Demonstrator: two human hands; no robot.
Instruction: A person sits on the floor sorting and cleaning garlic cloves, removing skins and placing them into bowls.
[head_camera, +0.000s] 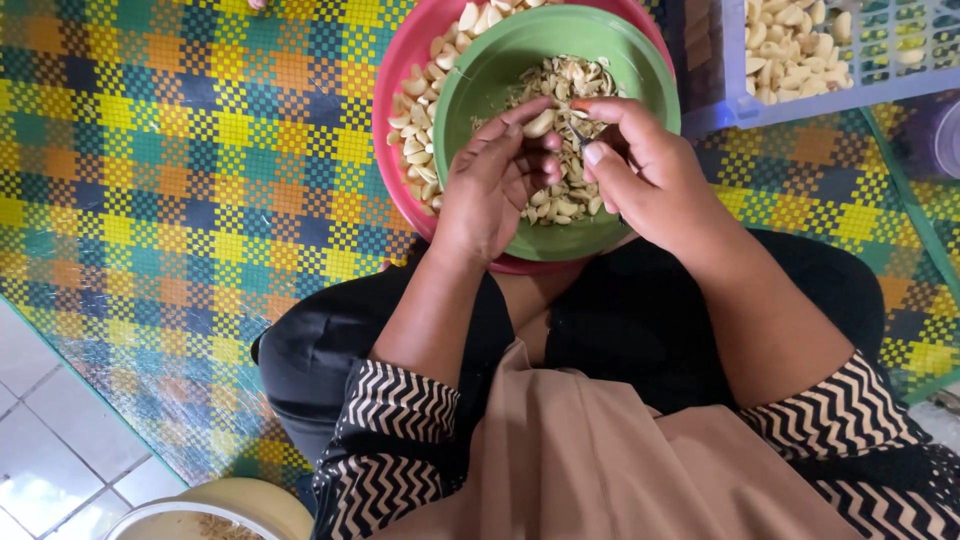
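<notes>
My left hand (497, 180) pinches a pale peeled garlic clove (539, 123) between thumb and fingers over a green bowl (478, 88). My right hand (640, 165) grips a small knife (579, 132) whose tip meets the clove. The green bowl holds garlic skins and cloves and sits inside a larger pink basin (398, 70) with several peeled cloves along its left side.
A blue plastic basket (850, 92) with more cloves stands at the top right. A woven checked mat (200, 170) in yellow, green and orange covers the floor. White tiles (40, 440) lie at the bottom left, next to a cream round container (250, 500).
</notes>
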